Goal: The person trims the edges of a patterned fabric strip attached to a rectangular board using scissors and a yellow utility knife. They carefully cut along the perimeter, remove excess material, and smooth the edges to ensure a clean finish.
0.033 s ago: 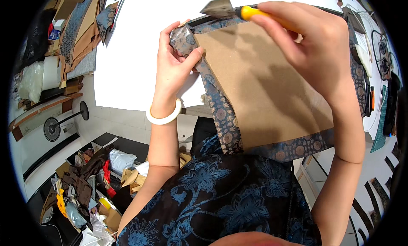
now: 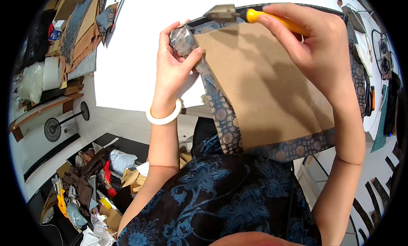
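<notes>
Right grip (image 2: 324, 46) pinching yellow-handled scraper (image 2: 253, 15), its butt hidden, left grip (image 2: 173, 65), partly hidden, pinching patterned fabric (image 2: 225, 114)

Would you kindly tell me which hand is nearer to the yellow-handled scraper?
Right: the right hand grips the scraper; the left hand holds the patterned fabric, left of the blade.

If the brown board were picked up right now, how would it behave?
The brown board would probably stay stiff, since its broad face looks flat. The patterned fabric bordering it may flop, as its left strip curves unevenly.
</notes>
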Demonstrator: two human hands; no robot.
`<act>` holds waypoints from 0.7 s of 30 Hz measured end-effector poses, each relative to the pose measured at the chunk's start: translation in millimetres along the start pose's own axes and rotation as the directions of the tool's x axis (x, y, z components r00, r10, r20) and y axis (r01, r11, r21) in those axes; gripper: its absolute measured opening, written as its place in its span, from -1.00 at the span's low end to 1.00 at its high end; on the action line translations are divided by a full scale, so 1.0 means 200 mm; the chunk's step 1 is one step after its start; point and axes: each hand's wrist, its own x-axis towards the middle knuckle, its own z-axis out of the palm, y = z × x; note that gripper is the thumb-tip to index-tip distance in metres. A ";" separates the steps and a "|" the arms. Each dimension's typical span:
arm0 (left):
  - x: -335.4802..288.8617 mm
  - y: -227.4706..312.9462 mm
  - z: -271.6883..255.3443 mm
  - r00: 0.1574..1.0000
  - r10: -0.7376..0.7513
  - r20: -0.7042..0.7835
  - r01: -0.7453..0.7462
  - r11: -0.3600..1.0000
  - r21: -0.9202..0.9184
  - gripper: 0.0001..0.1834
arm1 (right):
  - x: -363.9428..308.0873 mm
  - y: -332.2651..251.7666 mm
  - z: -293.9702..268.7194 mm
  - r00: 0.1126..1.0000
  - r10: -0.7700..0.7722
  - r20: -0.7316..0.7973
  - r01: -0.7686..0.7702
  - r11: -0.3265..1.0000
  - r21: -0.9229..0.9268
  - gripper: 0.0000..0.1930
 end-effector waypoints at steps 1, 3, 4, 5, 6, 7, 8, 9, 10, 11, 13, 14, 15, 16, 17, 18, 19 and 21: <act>0.00 0.01 0.00 1.000 -0.021 0.008 0.021 1.000 0.020 -0.27 | -0.03 0.02 0.01 0.986 0.154 0.066 -0.161 0.979 0.125 -0.79; 0.00 0.02 -0.01 0.998 -0.066 0.019 0.065 0.996 0.060 -0.27 | -0.06 0.01 0.05 0.960 0.248 0.133 -0.271 0.943 0.193 -0.77; 0.00 0.02 0.00 0.999 -0.045 0.012 0.044 0.998 0.044 -0.27 | -0.06 0.00 0.07 0.941 0.292 0.170 -0.325 0.919 0.225 -0.76; 0.00 0.02 0.00 1.000 -0.024 0.005 0.023 0.999 0.027 -0.27 | -0.05 -0.03 0.08 0.925 0.333 0.183 -0.369 0.901 0.227 -0.74; -0.01 0.02 0.01 1.000 -0.001 -0.008 0.001 1.000 0.011 -0.27 | -0.04 -0.03 0.10 0.931 0.323 0.168 -0.355 0.907 0.226 -0.74; -0.01 0.02 0.00 1.000 -0.007 0.001 0.007 1.000 0.015 -0.27 | -0.03 -0.02 0.13 0.937 0.313 0.153 -0.341 0.913 0.224 -0.74; 0.00 0.02 0.00 1.000 -0.013 0.009 0.013 1.000 0.018 -0.27 | -0.03 -0.01 0.16 0.943 0.302 0.138 -0.327 0.919 0.222 -0.74; 0.00 0.02 0.00 1.000 -0.019 0.016 0.019 1.000 0.019 -0.27 | -0.02 0.00 0.18 0.942 0.305 0.139 -0.330 0.916 0.230 -0.73; 0.00 0.02 0.00 1.000 -0.014 0.016 0.014 1.000 0.024 -0.27 | -0.02 0.00 0.20 0.941 0.307 0.141 -0.333 0.912 0.237 -0.73; 0.00 0.02 0.00 1.000 -0.010 0.016 0.009 1.000 0.029 -0.27 | -0.01 0.01 0.21 0.940 0.309 0.142 -0.336 0.909 0.245 -0.73; 0.00 0.01 0.00 1.000 -0.008 0.019 0.007 0.999 0.042 -0.27 | 0.01 0.01 0.23 0.948 0.282 0.148 -0.310 0.924 0.225 -0.72; 0.00 0.02 -0.01 1.000 -0.010 0.023 0.008 0.999 0.052 -0.27 | 0.01 0.01 0.23 0.951 0.268 0.151 -0.297 0.930 0.215 -0.72; 0.00 0.02 -0.01 1.000 -0.011 0.029 0.009 0.998 0.063 -0.27 | 0.02 0.00 0.24 0.950 0.271 0.152 -0.298 0.934 0.198 -0.72; 0.00 0.02 -0.01 0.999 -0.011 0.030 0.010 0.998 0.058 -0.24 | 0.02 0.00 0.23 0.949 0.275 0.153 -0.300 0.937 0.180 -0.71; 0.00 0.02 -0.01 0.999 -0.012 0.031 0.010 0.999 0.053 -0.21 | 0.03 -0.01 0.23 0.948 0.279 0.154 -0.303 0.939 0.162 -0.71; 0.00 0.02 -0.01 0.999 -0.012 0.031 0.011 0.999 0.048 -0.18 | 0.03 -0.01 0.22 0.943 0.289 0.162 -0.312 0.939 0.142 -0.71; -0.01 0.03 0.00 1.000 -0.006 0.025 0.005 0.998 0.060 -0.15 | 0.03 -0.01 0.20 0.939 0.300 0.170 -0.322 0.939 0.121 -0.71; -0.03 0.07 0.01 1.000 0.009 0.015 -0.010 0.996 0.085 -0.09 | 0.01 0.00 0.19 0.942 0.286 0.173 -0.303 0.950 0.077 -0.70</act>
